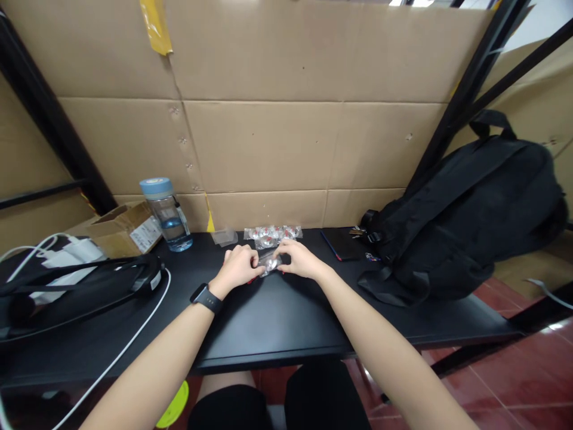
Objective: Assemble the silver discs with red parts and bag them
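Between my two hands, just above the black table (286, 322), is a small clear plastic packet (270, 263) with something shiny and silvery inside. My left hand (239, 266), with a dark watch on its wrist, pinches the packet's left side. From the right, my right hand (298, 258) grips its other edge with thumb and fingers. Bits of red show beside the fingers of both hands; what they belong to I cannot make out. Just behind the hands lie several similar clear packets (267, 240) with silvery and red contents.
To the left stand a water bottle (168, 218), an open cardboard box (128, 230), white chargers (74, 260) with a cable, and a black bag (89, 298). A clear plastic tray (224, 236) sits behind. On the right are a dark notebook (341, 245), keys (357, 232) and a black backpack (465, 209).
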Tool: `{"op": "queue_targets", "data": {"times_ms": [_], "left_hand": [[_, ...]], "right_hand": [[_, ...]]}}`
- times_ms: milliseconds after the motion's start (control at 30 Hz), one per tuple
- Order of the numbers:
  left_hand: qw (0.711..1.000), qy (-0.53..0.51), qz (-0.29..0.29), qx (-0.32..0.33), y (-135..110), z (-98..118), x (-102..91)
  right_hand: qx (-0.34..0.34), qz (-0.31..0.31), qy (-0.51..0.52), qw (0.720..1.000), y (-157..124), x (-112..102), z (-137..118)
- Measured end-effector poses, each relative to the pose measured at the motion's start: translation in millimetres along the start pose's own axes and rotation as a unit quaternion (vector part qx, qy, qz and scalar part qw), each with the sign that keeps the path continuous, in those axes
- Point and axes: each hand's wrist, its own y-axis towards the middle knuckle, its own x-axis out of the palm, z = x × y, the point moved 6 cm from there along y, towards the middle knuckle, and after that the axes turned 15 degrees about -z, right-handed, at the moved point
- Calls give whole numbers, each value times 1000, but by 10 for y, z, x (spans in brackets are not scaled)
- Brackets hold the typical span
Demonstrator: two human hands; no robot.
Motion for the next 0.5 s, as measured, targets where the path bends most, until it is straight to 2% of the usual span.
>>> {"op": "queue_targets", "data": {"times_ms": [67,233,300,400,500], "left_hand": [[1000,5,5,13,1,-8,25],[998,14,-12,58,-8,26,97],[997,23,-13,67,-14,41,102],[998,36,4,53,-10,41,68],[1000,12,21,7,18,-5,27]], "right_hand": [[-6,-16,-17,1000,13,57,-31],[79,-78,-52,992,67,212,73],[90,-99,-51,990,88,235,100],[90,-96,-27,991,99,196,114],[98,-63,26,993,79,136,157]]}}
